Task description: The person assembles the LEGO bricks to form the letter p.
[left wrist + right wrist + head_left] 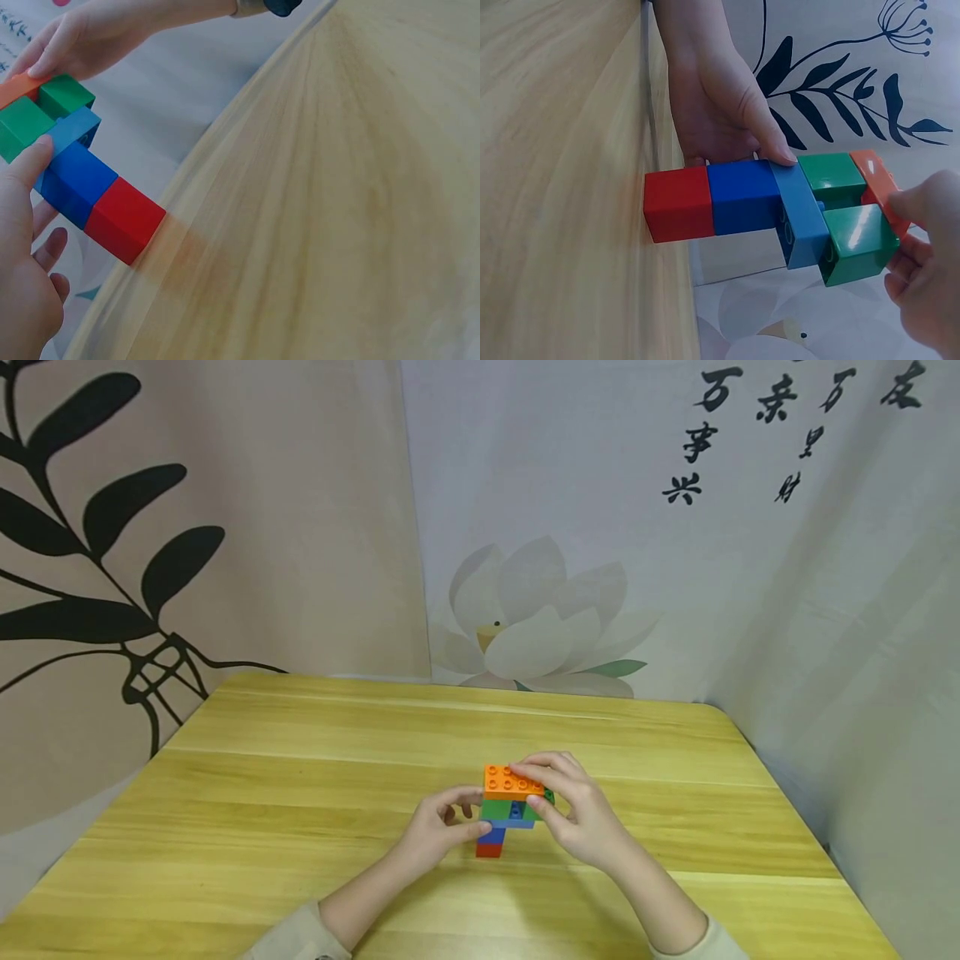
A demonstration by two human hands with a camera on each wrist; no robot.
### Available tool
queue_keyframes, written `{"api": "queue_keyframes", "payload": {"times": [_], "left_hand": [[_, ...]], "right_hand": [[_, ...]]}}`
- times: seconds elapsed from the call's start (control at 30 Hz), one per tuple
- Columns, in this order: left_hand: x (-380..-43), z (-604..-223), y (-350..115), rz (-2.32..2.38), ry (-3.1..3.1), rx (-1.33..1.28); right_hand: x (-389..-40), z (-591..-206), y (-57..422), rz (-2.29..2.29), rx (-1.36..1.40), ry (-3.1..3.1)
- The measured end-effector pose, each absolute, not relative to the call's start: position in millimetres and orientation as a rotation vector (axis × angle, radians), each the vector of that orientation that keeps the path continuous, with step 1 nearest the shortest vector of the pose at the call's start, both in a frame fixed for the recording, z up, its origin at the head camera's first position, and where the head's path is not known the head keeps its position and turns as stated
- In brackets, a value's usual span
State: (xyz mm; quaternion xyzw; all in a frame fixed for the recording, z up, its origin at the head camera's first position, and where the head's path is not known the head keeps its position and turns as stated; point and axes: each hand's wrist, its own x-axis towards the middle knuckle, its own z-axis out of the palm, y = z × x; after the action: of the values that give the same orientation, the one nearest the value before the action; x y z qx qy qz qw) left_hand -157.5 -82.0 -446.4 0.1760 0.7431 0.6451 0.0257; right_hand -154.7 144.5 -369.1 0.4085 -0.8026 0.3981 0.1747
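Note:
A tower of toy building bricks stands upright on the table. Its base is a red brick (pixel 679 204), with a blue brick (pixel 742 196) on top. Above lies a longer light blue brick (pixel 802 217) that overhangs to one side. Two green bricks (pixel 861 244) sit side by side on it with a gap between them. An orange brick (pixel 498 785) bridges the top. My left hand (pixel 442 821) holds the tower from the left, thumb near the light blue brick. With thumb and fingers, my right hand (pixel 581 814) grips the orange brick's right end.
The tower stands on a wooden table (pixel 300 760) with its far edge along a printed cloth backdrop (pixel 337 527). Another cloth (pixel 862 635) hangs at the right side.

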Motion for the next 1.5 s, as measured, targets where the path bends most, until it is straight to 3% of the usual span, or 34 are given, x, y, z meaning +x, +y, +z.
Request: {"api": "queue_keyframes", "payload": {"times": [1.03,1.5], "left_hand": [[-160,-451,-84,1.989,2.301,0.609],[-160,-451,-83,2.007,2.284,0.612]], "right_hand": [[-159,-359,149,1.08,1.169,-2.413],[-163,-378,154,1.186,1.174,-2.341]]}}
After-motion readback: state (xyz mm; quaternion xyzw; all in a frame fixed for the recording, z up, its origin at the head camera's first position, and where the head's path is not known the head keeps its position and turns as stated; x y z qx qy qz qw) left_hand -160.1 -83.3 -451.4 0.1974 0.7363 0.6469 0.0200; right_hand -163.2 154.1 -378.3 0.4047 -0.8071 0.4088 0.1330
